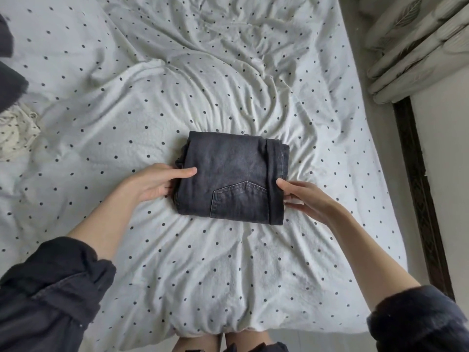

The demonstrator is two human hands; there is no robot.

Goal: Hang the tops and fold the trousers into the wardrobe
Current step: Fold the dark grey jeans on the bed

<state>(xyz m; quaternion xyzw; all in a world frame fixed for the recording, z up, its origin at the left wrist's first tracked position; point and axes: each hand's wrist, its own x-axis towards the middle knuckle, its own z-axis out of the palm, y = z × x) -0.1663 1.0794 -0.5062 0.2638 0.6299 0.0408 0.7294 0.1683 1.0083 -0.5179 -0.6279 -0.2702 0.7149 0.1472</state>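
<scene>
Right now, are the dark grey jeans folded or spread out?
Folded: the dark grey denim jeans form a small thick rectangle, back pocket on top.

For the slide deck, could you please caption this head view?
Left hand and right hand grip a folded dark grey denim trousers bundle on a white polka-dot bedsheet.
</scene>
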